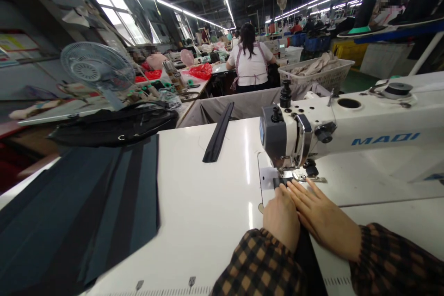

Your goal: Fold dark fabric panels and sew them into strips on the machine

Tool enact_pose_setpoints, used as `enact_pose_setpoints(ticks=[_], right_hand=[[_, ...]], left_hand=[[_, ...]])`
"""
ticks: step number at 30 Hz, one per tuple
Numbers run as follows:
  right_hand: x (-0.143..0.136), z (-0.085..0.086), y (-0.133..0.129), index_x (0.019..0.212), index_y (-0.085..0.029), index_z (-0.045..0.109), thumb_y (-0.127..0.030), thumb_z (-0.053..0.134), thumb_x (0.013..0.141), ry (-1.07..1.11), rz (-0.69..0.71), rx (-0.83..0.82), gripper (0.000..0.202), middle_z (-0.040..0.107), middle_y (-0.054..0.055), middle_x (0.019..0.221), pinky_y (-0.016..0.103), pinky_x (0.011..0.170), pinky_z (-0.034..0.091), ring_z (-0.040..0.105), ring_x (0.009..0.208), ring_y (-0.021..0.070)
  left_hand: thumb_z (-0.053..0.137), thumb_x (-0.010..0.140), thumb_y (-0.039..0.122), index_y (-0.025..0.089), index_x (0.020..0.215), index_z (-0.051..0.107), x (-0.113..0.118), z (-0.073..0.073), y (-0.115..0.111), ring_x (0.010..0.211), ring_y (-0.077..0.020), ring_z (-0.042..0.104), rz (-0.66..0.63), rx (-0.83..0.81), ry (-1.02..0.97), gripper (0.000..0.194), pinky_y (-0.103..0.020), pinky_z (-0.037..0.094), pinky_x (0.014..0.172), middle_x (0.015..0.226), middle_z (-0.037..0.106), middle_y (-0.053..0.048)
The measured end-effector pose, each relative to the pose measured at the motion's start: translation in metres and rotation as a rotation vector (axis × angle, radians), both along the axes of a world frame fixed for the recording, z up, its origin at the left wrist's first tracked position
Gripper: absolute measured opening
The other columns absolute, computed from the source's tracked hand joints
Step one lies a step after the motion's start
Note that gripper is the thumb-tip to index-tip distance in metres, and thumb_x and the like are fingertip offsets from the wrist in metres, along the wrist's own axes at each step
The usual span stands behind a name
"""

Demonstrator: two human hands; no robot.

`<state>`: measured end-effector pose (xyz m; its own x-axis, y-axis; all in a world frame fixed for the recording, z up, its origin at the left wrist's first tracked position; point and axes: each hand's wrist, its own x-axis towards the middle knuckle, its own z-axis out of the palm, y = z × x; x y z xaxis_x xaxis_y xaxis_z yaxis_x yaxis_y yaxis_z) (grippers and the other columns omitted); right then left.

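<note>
A black fabric strip (310,263) runs from the table's near edge beneath both my hands to the needle area of a white sewing machine (333,125). The far end of the strip lies by the presser foot. My left hand (281,217) is closed on the strip, fingers curled down just short of the needle. Beside it, my right hand (324,222) lies flat across the strip with fingers stretched out, its tips near a metal guide (314,178). The left fingertips are partly hidden.
A folded black strip (218,134) lies on the white tabletop (194,194). Dark cloth panels (114,203) cover the left side, with a black bag (118,125) behind them. A fan (97,67), a crate of cloth pieces (317,74) and a seated co-worker (251,60) are farther off.
</note>
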<state>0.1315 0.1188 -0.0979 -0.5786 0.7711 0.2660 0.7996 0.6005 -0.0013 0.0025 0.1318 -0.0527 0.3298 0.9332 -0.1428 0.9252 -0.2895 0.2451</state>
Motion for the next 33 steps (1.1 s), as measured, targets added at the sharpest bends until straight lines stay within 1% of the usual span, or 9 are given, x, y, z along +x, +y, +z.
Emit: enact_pose_setpoints(ticks=[3,10,16,19,22,24,28,30,33], right_hand=[[0.002,-0.001,0.007,0.133,-0.014,0.029,-0.023,0.033,0.087,0.018,0.009,0.025,0.048,0.035,0.011,0.134,0.055,0.100,0.026,0.028,0.125,0.0255],[0.004,-0.001,0.011,0.133,-0.013,0.028,-0.024,0.032,0.088,-0.007,0.003,0.018,0.047,0.034,0.012,0.135,0.052,0.099,0.027,0.024,0.127,0.0248],[0.006,-0.004,0.015,0.132,-0.013,0.030,-0.026,0.032,0.088,-0.009,0.002,0.043,0.046,0.035,0.012,0.134,0.051,0.098,0.029,0.025,0.126,0.0245],[0.004,-0.004,0.018,0.130,-0.010,0.034,-0.027,0.035,0.087,-0.002,-0.009,0.069,0.046,0.037,0.013,0.133,0.049,0.098,0.031,0.025,0.126,0.0252],[-0.001,-0.004,0.010,0.126,-0.009,0.040,-0.024,0.035,0.087,0.033,-0.045,0.108,0.042,0.040,0.013,0.131,0.045,0.099,0.032,0.029,0.124,0.0239],[-0.005,-0.005,-0.002,0.124,-0.008,0.043,-0.021,0.036,0.087,0.059,-0.066,0.135,0.040,0.042,0.013,0.130,0.041,0.099,0.034,0.034,0.122,0.0223],[-0.010,-0.009,-0.026,0.123,-0.006,0.044,-0.020,0.036,0.086,0.084,-0.089,0.149,0.040,0.044,0.015,0.128,0.038,0.097,0.039,0.038,0.119,0.0214],[-0.010,-0.008,-0.030,0.123,-0.006,0.044,-0.020,0.036,0.086,0.088,-0.088,0.147,0.040,0.044,0.014,0.127,0.038,0.096,0.040,0.039,0.119,0.0211],[-0.009,-0.005,-0.023,0.125,-0.006,0.042,-0.018,0.034,0.086,0.073,-0.075,0.141,0.041,0.044,0.013,0.127,0.039,0.096,0.040,0.040,0.118,0.0206]], left_hand=[[0.041,0.075,0.009,0.003,0.120,0.040,0.002,-0.001,0.007,0.081,-0.0265,0.061,0.006,-0.056,0.012,0.046,-0.039,0.050,0.070,0.101,0.056,-0.017],[0.038,0.077,0.009,0.006,0.121,0.038,0.004,-0.004,0.011,0.081,-0.0262,0.061,0.045,-0.054,0.001,0.044,-0.039,0.050,0.069,0.103,0.055,-0.016],[0.037,0.076,0.007,0.009,0.117,0.041,0.005,-0.007,0.011,0.079,-0.0247,0.061,0.058,-0.025,-0.014,0.041,-0.038,0.050,0.066,0.101,0.055,-0.014],[0.035,0.077,0.008,0.012,0.107,0.047,0.004,-0.006,0.013,0.076,-0.0228,0.061,0.077,0.000,-0.015,0.033,-0.036,0.050,0.065,0.098,0.054,-0.010],[0.032,0.081,0.009,0.013,0.100,0.051,0.002,-0.004,0.005,0.078,-0.0208,0.060,0.059,-0.001,-0.003,0.027,-0.034,0.050,0.067,0.097,0.054,-0.008],[0.031,0.082,0.009,0.012,0.107,0.048,-0.001,-0.005,-0.007,0.082,-0.0207,0.059,0.044,-0.017,0.001,0.031,-0.032,0.049,0.070,0.098,0.054,-0.009],[0.030,0.082,0.006,0.011,0.125,0.035,-0.004,-0.007,-0.032,0.086,-0.0207,0.057,0.063,-0.051,0.016,0.043,-0.032,0.049,0.073,0.104,0.053,-0.011],[0.031,0.082,0.006,0.010,0.125,0.035,-0.004,-0.007,-0.034,0.085,-0.0204,0.058,0.063,-0.063,0.012,0.044,-0.032,0.049,0.073,0.104,0.052,-0.011],[0.033,0.081,0.006,0.009,0.122,0.037,0.000,-0.006,-0.024,0.086,-0.0209,0.057,0.055,-0.068,0.002,0.042,-0.032,0.049,0.072,0.103,0.053,-0.011]])
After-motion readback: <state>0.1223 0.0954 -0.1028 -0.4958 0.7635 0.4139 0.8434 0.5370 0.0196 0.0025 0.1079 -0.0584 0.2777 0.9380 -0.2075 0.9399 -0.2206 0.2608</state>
